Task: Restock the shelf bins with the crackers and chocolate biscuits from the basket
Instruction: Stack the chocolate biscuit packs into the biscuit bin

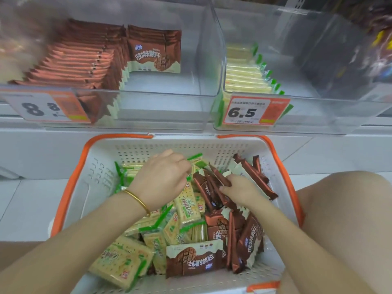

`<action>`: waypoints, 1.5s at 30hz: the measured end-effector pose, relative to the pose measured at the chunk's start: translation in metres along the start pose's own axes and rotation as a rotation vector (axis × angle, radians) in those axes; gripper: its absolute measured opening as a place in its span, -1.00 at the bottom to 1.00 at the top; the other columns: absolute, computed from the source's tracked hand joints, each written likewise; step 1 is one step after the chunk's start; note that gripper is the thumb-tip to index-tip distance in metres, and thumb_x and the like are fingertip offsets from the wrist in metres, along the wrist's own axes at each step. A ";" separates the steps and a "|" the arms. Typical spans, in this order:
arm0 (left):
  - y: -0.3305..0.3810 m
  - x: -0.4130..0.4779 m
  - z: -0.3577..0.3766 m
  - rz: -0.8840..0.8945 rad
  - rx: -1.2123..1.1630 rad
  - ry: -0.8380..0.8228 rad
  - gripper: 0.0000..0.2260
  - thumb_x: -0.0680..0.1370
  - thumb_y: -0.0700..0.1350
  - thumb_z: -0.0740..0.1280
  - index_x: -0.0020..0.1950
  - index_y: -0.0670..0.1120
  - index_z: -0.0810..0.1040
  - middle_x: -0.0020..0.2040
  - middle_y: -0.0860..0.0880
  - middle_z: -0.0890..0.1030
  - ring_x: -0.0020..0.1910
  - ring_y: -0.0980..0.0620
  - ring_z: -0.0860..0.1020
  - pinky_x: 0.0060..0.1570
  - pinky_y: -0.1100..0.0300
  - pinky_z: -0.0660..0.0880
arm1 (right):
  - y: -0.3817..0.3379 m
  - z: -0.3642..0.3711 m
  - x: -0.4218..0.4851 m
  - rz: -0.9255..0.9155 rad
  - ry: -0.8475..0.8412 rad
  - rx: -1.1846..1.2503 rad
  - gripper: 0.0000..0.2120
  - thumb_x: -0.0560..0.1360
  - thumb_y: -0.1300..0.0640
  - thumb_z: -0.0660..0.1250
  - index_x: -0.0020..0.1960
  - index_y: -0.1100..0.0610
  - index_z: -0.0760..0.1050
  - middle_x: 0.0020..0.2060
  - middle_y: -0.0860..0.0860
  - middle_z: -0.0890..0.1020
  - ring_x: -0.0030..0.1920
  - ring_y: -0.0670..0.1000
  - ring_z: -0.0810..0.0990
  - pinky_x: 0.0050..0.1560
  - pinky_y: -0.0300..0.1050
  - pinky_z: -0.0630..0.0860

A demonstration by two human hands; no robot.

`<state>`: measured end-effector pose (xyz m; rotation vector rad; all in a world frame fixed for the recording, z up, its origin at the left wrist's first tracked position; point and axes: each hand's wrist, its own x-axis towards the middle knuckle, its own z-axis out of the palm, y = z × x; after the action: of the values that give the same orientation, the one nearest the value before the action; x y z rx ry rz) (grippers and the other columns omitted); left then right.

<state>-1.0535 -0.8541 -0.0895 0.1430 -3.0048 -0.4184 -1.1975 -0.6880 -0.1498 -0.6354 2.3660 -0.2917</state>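
A white basket with orange rim sits below the shelf, holding several green-and-cream cracker packs on the left and brown chocolate biscuit packs on the right. My left hand reaches into the far part of the basket and its fingers curl round a cracker pack. My right hand grips a few upright chocolate biscuit packs. Above, the left clear bin holds rows of chocolate biscuits. The right clear bin holds a row of crackers.
Price tags reading 8.8 and 6.5 hang on the bin fronts. Dark snack bags fill the bin at far right. My bare knee is right of the basket. White floor tiles lie on both sides.
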 end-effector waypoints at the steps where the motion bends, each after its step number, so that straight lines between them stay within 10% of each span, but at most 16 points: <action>1: 0.001 0.001 0.000 -0.020 -0.027 -0.013 -0.81 0.57 -0.10 0.22 0.12 -0.03 0.57 0.03 0.05 0.58 0.08 0.02 0.46 0.10 0.04 0.45 | -0.003 -0.010 -0.008 -0.001 -0.007 0.125 -0.90 0.58 0.12 0.24 -0.04 0.14 0.45 -0.23 0.01 0.54 -0.17 0.04 0.52 -0.30 -0.21 0.37; 6: 0.004 0.007 -0.005 -0.224 -0.262 -0.087 -0.60 0.57 -0.02 0.26 0.40 -0.02 0.33 0.29 0.01 0.39 0.25 0.06 0.38 0.27 0.17 0.34 | -0.019 -0.042 -0.053 0.022 -0.378 1.063 -0.77 0.55 0.21 0.27 0.18 0.19 0.55 0.04 0.15 0.66 0.01 0.10 0.64 0.08 0.07 0.56; 11: 0.002 0.009 -0.020 -0.453 -0.634 -0.104 -0.45 0.53 -0.04 0.34 0.46 -0.10 0.21 0.33 -0.04 0.38 0.24 0.06 0.40 0.20 0.24 0.33 | -0.034 -0.051 -0.073 -0.106 -0.562 1.221 -0.66 0.41 0.21 0.38 0.18 0.21 0.58 0.09 0.23 0.62 0.00 0.15 0.64 0.02 0.14 0.58; 18: -0.003 -0.012 -0.041 0.022 -0.098 -0.072 -0.44 0.44 -0.13 0.37 0.40 0.11 0.29 0.38 0.13 0.31 0.39 0.11 0.22 0.38 0.08 0.16 | -0.065 -0.058 -0.080 -0.041 -0.626 1.495 -0.45 0.30 0.16 0.51 0.23 0.35 0.52 0.17 0.34 0.56 0.05 0.27 0.63 -0.12 0.13 0.63; 24: -0.016 -0.009 -0.073 -0.155 -0.894 0.004 -0.93 0.55 -0.12 0.32 0.00 0.03 0.52 -0.05 0.06 0.65 -0.07 0.12 0.61 -0.03 0.19 0.54 | -0.080 -0.082 -0.092 -0.152 -0.381 0.996 -0.19 0.44 -0.42 -0.11 -0.09 0.27 0.57 -0.26 0.21 0.63 -0.30 0.12 0.65 -0.46 -0.14 0.54; 33: -0.030 -0.010 -0.098 -0.224 -1.172 0.021 -0.71 0.51 -0.09 0.33 0.15 -0.22 0.53 0.08 -0.12 0.65 -0.03 0.09 0.59 0.07 0.19 0.50 | -0.128 -0.114 -0.100 -0.493 0.376 0.631 -0.92 0.59 0.10 0.23 -0.05 0.07 0.47 -0.16 0.08 0.64 -0.26 -0.05 0.65 -0.35 -0.09 0.60; 40: -0.034 -0.009 -0.102 -0.295 -1.294 0.221 -0.73 0.50 -0.05 0.33 0.13 -0.16 0.53 0.06 -0.25 0.61 -0.06 -0.08 0.52 0.02 0.00 0.44 | -0.163 -0.115 -0.089 -0.506 0.114 0.874 -0.78 0.55 0.11 0.30 0.16 0.19 0.46 -0.12 0.10 0.68 -0.22 0.02 0.68 -0.23 -0.04 0.65; 45: -0.028 0.001 -0.113 -0.305 -1.107 0.495 -0.88 0.61 -0.16 0.22 0.12 -0.14 0.47 -0.13 0.01 0.60 -0.26 0.26 0.54 -0.25 0.33 0.46 | -0.193 -0.109 -0.070 -0.474 -0.090 0.962 -0.98 0.48 0.21 0.38 -0.10 0.13 0.55 -0.32 0.00 0.66 -0.34 -0.05 0.63 -0.30 -0.07 0.65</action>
<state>-1.0394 -0.9106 0.0109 0.4948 -1.9104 -1.6663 -1.1518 -0.8126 0.0408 -0.6707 1.6555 -1.4474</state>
